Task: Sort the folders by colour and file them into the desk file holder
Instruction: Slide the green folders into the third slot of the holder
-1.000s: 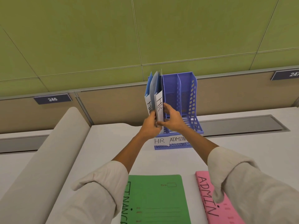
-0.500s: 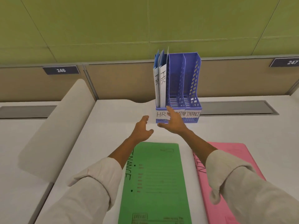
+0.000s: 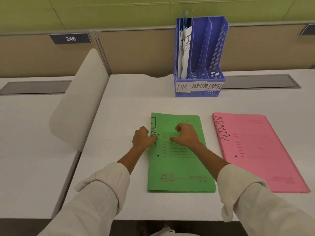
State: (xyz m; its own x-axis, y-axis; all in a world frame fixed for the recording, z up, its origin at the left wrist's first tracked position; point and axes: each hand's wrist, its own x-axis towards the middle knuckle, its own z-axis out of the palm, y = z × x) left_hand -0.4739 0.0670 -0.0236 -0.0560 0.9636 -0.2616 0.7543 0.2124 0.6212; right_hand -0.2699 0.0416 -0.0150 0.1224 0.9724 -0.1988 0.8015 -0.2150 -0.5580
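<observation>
Nearby, pink folder [image 3: 259, 150] lies beside green folder [image 3: 180, 167].

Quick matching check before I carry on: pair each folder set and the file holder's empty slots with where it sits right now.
Things:
1. green paper folder marked FINANCE
2. pink paper folder marked ADMIN
3. blue folders labelled HR
4. blue plastic desk file holder

Places or states:
A. flat on the desk, right of the hands, untouched
B. upright in the holder's leftmost slot
C. flat on the desk, under both hands
D. middle and right slots empty

Pairs: 1-C, 2-A, 3-B, 4-D
</observation>
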